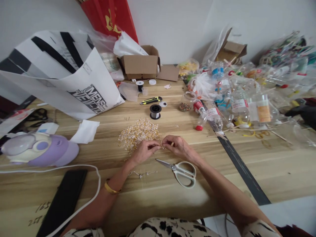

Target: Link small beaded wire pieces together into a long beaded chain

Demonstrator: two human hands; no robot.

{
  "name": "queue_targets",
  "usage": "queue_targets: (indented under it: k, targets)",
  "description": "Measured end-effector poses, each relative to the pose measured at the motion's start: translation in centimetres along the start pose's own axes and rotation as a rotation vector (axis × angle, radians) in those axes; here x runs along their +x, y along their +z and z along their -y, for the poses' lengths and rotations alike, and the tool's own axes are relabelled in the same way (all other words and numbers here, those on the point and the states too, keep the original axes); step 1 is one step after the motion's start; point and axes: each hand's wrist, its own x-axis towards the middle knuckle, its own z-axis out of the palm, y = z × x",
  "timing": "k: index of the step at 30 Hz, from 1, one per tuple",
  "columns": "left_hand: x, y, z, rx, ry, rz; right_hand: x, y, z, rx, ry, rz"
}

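Note:
My left hand [145, 150] and my right hand [178, 146] meet fingertip to fingertip over the table, each pinching something small, perhaps a bead or wire, too tiny to name. Just behind my left hand lies a loose pile of gold and clear beads [139, 133]. Below the hands a thin beaded chain [140, 175] rests on the wood. Scissors [183, 172] with pale handles lie in front of my right hand, their blades pointing left. A black spool of wire [155, 112] stands behind the pile, near a yellow and black cutter [151, 100].
A white paper bag [71, 89] and a purple and white device [44, 149] stand at the left, near a white cable [99, 181]. A cardboard box [140, 64] is at the back. Plastic bottles [213, 115] and a bead jar [188, 101] crowd the right.

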Motion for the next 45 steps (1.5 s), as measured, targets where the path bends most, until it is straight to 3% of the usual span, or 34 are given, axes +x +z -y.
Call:
queue_targets:
  k: [3, 11, 20, 28, 31, 40, 45]
  targets:
    - [0.0, -0.1, 0.4, 0.017, -0.006, 0.018, -0.6, -0.3, -0.5, -0.034, 0.027, -0.008]
    - [0.0, -2.0, 0.5, 0.062, -0.047, 0.225, -2.5, -1.2, -2.9, -0.077, 0.098, 0.003]
    - [-0.1, -4.4, -0.4, 0.331, -0.029, 0.165, -3.6, -2.5, -4.7, -0.201, 0.148, 0.096]
    - [-1.8, -5.9, -0.5, 0.543, -0.130, 0.247, -3.6, -2.9, -6.1, -0.268, 0.187, 0.136]
    - [-2.9, -6.2, -0.4, 0.533, -0.188, 0.199, -3.7, -3.0, -6.3, -0.276, 0.185, 0.135]
    - [-6.4, -5.8, 0.7, 0.496, -0.160, 0.014, -3.9, -2.7, -6.3, -0.323, 0.152, 0.122]
    - [-7.6, -5.9, 1.7, 0.600, -0.156, -0.001, -4.0, -2.9, -6.5, -0.262, 0.123, 0.141]
